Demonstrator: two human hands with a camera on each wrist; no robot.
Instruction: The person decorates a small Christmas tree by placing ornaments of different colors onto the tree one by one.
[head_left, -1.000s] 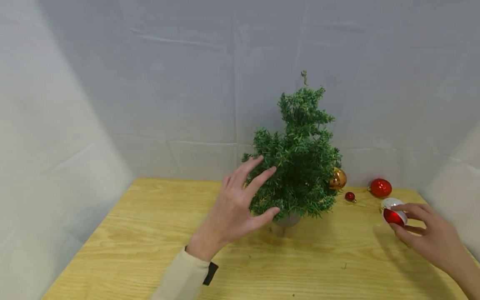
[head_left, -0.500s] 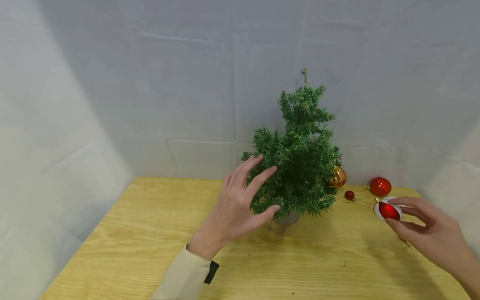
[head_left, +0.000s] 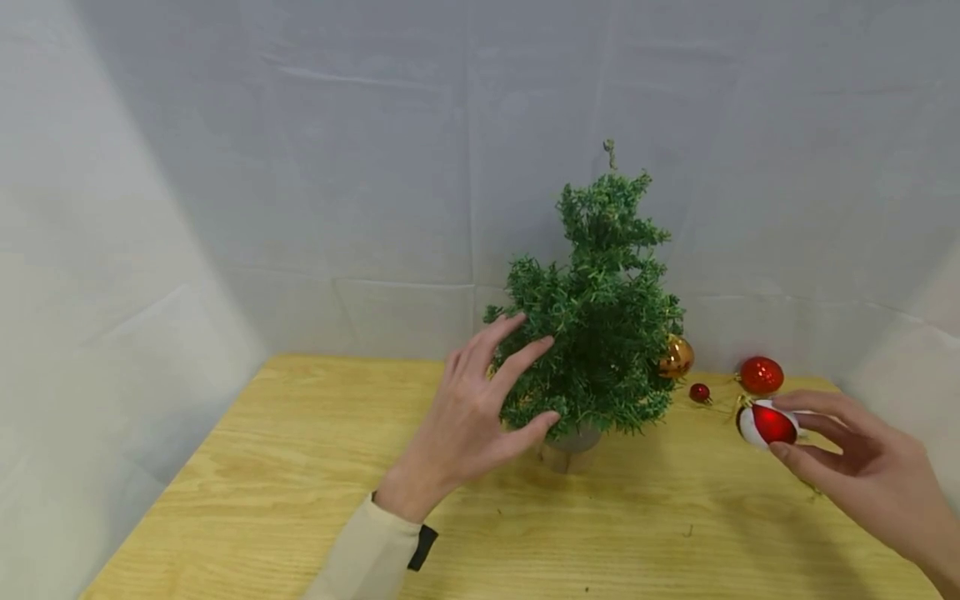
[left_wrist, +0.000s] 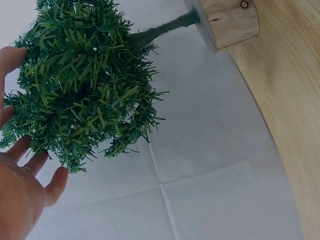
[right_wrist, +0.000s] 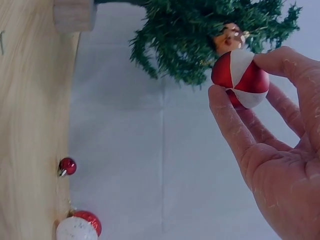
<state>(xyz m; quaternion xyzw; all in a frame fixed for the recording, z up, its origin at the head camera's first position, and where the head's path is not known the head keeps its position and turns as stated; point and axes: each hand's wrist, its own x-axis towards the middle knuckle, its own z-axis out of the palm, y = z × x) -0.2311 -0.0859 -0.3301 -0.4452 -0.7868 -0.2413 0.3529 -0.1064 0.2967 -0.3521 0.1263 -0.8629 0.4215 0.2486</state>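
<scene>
A small green artificial Christmas tree [head_left: 600,317] stands upright on a wooden base [head_left: 566,458]. My left hand [head_left: 468,408] is at its left side with fingers spread, fingertips right at the branches; the left wrist view has the hand [left_wrist: 20,195] beside the foliage. To the right of the tree, my right hand [head_left: 870,467] pinches a red-and-white Christmas bauble [head_left: 772,423] between thumb and fingertips. The right wrist view shows the bauble's [right_wrist: 252,75] panelled pattern. A gold bauble [head_left: 677,357] sits at the tree's lower right branches.
Near the table's back right edge lie a small dark red bauble [head_left: 700,392] and a larger red one [head_left: 761,375]. Beside the latter, a white speckled bauble [right_wrist: 76,230] appears in the right wrist view. A pale cloth backdrop [head_left: 360,208] rises behind the wooden table [head_left: 300,500].
My right hand has lifted the red-and-white bauble slightly and moved it a little left, turning it so more of its red panel faces the head camera. The left hand has stayed in place.
</scene>
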